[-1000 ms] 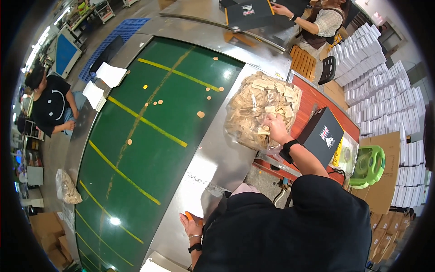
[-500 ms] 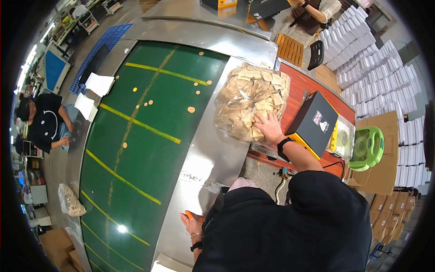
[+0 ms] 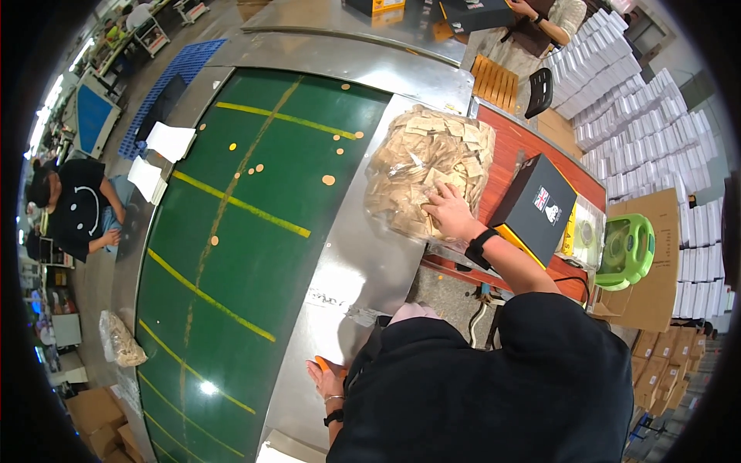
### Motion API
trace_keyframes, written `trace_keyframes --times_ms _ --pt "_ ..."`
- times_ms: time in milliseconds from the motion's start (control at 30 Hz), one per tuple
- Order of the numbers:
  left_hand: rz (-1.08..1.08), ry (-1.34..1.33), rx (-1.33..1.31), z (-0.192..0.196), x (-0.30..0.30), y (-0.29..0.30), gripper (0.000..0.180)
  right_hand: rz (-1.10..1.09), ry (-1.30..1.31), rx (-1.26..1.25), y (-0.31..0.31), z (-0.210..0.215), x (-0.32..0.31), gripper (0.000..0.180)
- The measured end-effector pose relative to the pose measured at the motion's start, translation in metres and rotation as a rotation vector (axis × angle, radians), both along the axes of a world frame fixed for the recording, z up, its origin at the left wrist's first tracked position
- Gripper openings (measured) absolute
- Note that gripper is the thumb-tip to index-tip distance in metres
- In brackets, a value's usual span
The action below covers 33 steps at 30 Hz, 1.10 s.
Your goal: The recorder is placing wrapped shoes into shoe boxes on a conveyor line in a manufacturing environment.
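My right hand (image 3: 454,217) lies on top of a large clear plastic bag (image 3: 378,202) heaped with small tan paper packets (image 3: 448,131). Its fingers are apart and touch the packets; no packet is visibly lifted. The bag rests partly on the metal ledge and partly on the red-brown table. Low on the metal edge of the conveyor, my left hand (image 3: 328,380) rests with fingers stretched out, holding nothing I can see. Something orange (image 3: 321,363) covers one of its fingertips. Just right of my right hand stands a black and yellow box (image 3: 534,204).
The green conveyor belt (image 3: 231,270) has yellow stripes and several small tan discs. White card stacks (image 3: 170,143) and another packet bag (image 3: 121,341) lie along its far side. A green-framed fan (image 3: 624,251) stands right. Two co-workers are nearby; one holds a black box (image 3: 475,14).
My right hand has shifted slightly left across the packets. The belt's stripes and discs have moved a little toward the far end. A co-worker's black box has shifted right. My left hand stays put.
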<state>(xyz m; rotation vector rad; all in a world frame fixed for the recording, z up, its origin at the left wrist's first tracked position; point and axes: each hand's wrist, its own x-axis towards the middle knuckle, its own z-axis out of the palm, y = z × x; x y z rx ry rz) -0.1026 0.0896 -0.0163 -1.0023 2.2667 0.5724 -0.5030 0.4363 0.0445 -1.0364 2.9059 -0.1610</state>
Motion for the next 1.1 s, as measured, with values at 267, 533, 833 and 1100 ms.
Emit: trace_keyframes --times_ms 267,533,833,1100 --pt "-0.006 0.121 0.034 0.001 -0.001 0.001 0.048 0.171 0.153 0.186 -0.026 -0.028 -0.036 0.06" --pt "-0.104 0.118 0.063 0.002 -0.003 -0.001 0.032 0.14 0.114 0.112 -0.043 -0.033 -0.061 0.061" --pt "-0.017 0.12 0.112 0.013 -0.011 0.004 0.035 -0.107 0.212 0.027 -0.046 -0.03 -0.082 0.054" --pt "-0.002 0.231 0.1 -0.005 -0.001 0.002 0.045 -0.159 0.15 0.13 -0.054 -0.041 -0.099 0.041"
